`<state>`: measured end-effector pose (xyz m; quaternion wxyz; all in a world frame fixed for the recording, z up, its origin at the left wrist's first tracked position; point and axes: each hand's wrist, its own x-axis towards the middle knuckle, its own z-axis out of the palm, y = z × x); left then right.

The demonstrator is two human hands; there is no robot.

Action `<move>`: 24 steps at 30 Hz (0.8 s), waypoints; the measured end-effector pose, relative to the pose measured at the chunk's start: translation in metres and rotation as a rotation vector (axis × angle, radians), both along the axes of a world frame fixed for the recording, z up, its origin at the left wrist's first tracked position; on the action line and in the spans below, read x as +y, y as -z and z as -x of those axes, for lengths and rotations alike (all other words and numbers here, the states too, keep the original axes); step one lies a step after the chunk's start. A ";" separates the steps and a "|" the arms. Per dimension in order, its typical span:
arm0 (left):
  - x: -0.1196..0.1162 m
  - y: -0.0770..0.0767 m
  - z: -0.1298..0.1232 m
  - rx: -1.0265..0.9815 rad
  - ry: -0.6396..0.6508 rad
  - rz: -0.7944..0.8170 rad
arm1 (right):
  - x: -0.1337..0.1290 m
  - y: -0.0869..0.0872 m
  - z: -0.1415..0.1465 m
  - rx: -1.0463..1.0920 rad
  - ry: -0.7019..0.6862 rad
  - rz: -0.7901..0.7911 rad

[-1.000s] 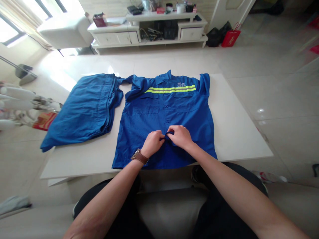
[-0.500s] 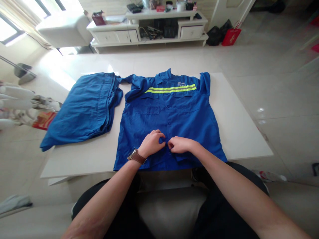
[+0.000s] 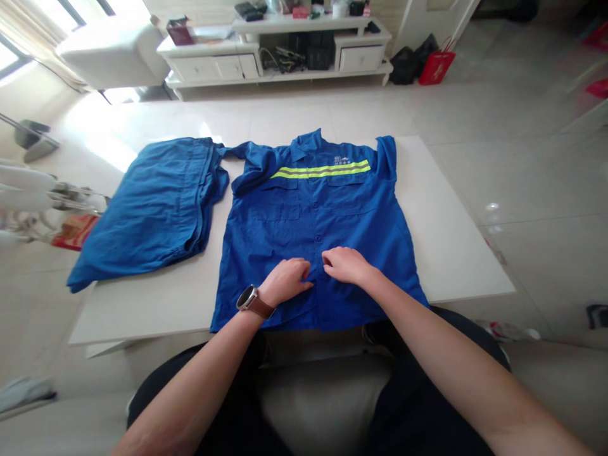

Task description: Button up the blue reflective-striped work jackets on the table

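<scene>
A blue work jacket (image 3: 351, 215) with a yellow-and-grey reflective band lies front up on a white table (image 3: 456, 240), its collar away from me. Over its lower front, left of the button line, is my left hand (image 3: 285, 280), thumb and fingers apart with nothing between them. A watch (image 3: 254, 301) sits on that wrist. Just right of the button line, my right hand (image 3: 346, 263) has its fingers curled at the placket; whether cloth is between the fingertips is hidden. The jacket's left-side sleeve is bunched beside the chest.
Folded blue cloth (image 3: 152, 202) covers the table's left part and overhangs its edge. Beyond the table stand a white cabinet (image 3: 204, 66) and a red bag (image 3: 436, 67). A bottle (image 3: 513, 331) lies on the floor at the right.
My hands have moved apart at the placket. My right hand has shifted slightly up, and my left hand's fingers have opened. The lower front of the jacket now lies flatter.
</scene>
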<state>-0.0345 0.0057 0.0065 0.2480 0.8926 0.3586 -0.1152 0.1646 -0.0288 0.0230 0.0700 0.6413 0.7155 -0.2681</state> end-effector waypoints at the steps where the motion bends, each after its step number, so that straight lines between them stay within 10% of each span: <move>1: -0.003 0.000 0.000 0.025 0.060 0.078 | -0.001 0.001 -0.001 -0.038 0.001 -0.012; 24: -0.031 0.005 0.004 0.201 0.169 0.342 | -0.003 0.010 0.002 -0.040 -0.056 0.050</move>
